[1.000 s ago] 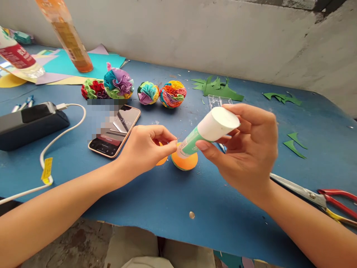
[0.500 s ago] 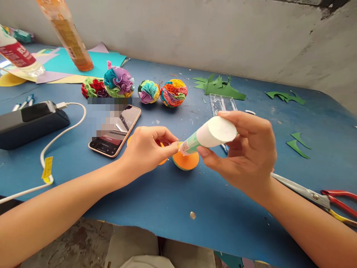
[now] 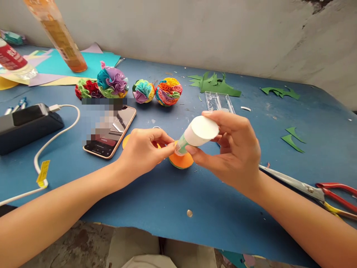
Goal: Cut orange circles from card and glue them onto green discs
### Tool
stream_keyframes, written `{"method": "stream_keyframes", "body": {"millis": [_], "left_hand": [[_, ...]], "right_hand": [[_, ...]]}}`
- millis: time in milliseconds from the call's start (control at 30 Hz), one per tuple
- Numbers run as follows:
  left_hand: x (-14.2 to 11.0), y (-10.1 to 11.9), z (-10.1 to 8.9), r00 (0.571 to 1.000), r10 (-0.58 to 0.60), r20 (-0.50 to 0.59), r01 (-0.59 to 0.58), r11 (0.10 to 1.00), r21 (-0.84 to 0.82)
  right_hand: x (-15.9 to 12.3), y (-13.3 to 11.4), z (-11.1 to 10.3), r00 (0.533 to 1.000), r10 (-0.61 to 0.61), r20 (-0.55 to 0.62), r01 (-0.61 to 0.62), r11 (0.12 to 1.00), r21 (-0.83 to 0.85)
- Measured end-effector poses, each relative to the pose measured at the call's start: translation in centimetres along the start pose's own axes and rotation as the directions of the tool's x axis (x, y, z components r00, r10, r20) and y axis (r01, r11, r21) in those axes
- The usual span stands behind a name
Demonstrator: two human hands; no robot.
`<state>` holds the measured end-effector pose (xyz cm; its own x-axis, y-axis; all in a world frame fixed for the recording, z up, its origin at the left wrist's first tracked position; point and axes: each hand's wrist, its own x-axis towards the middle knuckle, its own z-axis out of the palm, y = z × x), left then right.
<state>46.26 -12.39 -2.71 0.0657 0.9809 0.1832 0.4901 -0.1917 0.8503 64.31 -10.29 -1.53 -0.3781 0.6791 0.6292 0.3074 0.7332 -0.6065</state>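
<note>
My right hand (image 3: 234, 145) grips a white glue stick (image 3: 201, 130) with a green label, tilted so its lower end meets an orange paper circle (image 3: 181, 160). Thumb and fingertips of my left hand (image 3: 147, 147) pinch together at the upper left edge of that circle, beside the glue stick's tip. The tip itself is hidden behind the tube and my fingers. More orange paper (image 3: 126, 141) peeks out from behind my left hand, mostly covered.
Left of my hands lie a phone (image 3: 111, 130), a dark box (image 3: 28, 124) and its white cable (image 3: 41, 145). Ruffled paper balls (image 3: 169, 92) stand behind. Scissors (image 3: 301, 186) rest at right, green paper scraps (image 3: 217, 85) farther back. Two bottles (image 3: 60, 41) stand back left.
The glue stick has tipped a little more upright over the orange circle, with my right hand shifting left. My left hand keeps its pinch. The whole view has shifted slightly.
</note>
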Motion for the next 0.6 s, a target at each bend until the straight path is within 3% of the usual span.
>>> {"method": "stream_keyframes", "body": {"millis": [100, 267, 600], "left_hand": [[-0.03, 0.12, -0.02, 1.000, -0.020, 0.010, 0.020, 1.000, -0.018], [-0.03, 0.26, -0.06, 0.999, -0.049, 0.017, 0.050, 0.998, -0.042], [-0.03, 0.42, -0.04, 0.999, -0.052, 0.010, 0.052, 0.998, -0.033]], "right_hand": [[-0.03, -0.17, -0.01, 0.999, 0.051, 0.019, -0.050, 0.998, -0.036], [-0.15, -0.17, 0.07, 0.999, -0.029, 0.012, 0.030, 0.997, -0.072], [0.16, -0.46, -0.14, 0.997, -0.044, 0.061, 0.050, 0.992, -0.116]]}}
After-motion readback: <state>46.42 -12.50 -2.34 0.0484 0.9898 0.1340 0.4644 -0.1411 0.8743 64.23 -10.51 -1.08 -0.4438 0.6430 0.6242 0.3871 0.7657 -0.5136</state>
